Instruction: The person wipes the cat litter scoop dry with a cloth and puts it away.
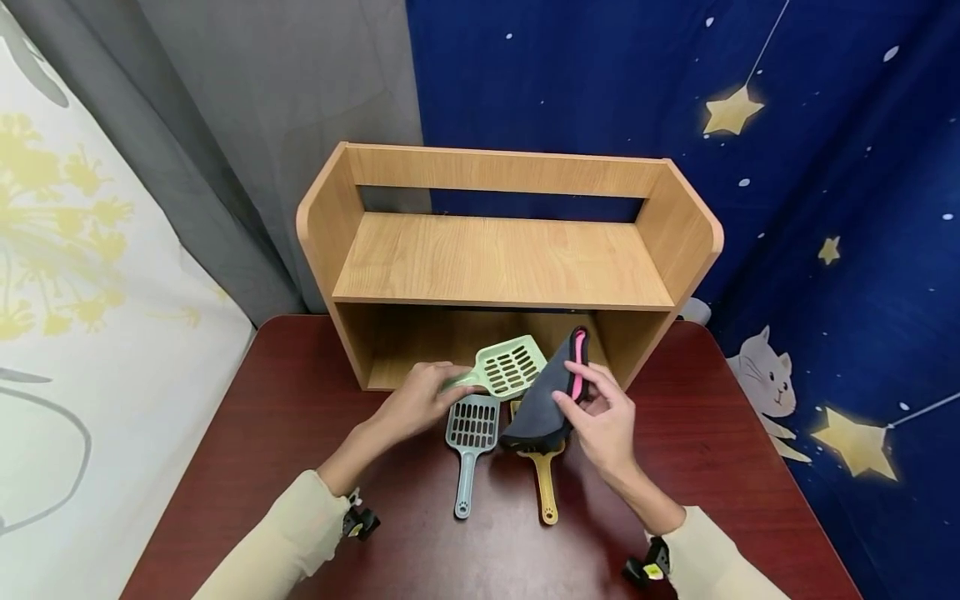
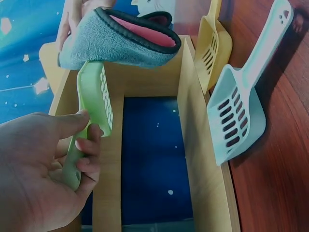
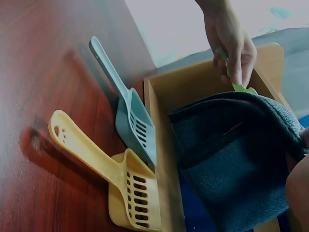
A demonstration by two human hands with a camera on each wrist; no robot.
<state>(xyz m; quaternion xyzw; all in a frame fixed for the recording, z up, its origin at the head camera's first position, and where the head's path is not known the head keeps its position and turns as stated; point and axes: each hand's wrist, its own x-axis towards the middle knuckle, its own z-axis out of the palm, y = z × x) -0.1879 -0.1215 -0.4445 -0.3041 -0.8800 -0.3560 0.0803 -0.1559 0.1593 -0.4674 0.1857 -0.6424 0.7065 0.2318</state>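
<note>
My left hand (image 1: 420, 398) grips a light green slotted litter scoop (image 1: 512, 367) by its handle, with the scoop's head pointing right in front of the lower shelf. In my right hand (image 1: 607, 421) is a folded grey-blue cloth (image 1: 536, 404) with black edging and a pink inner side, pinched between thumb and fingers. The cloth meets the far end of the green scoop in the left wrist view. Below the held things, a blue-grey litter scoop (image 1: 466, 471) and a yellow litter scoop (image 3: 94, 157) lie with handles towards me; the cloth partly covers the yellow one in the head view.
A two-tier wooden shelf (image 1: 502, 260) stands at the back of the dark red table (image 1: 285, 450). Both lying scoops have their heads near its front edge. Grey and starry blue curtains (image 1: 555, 75) hang behind, with a white patterned cloth at the left.
</note>
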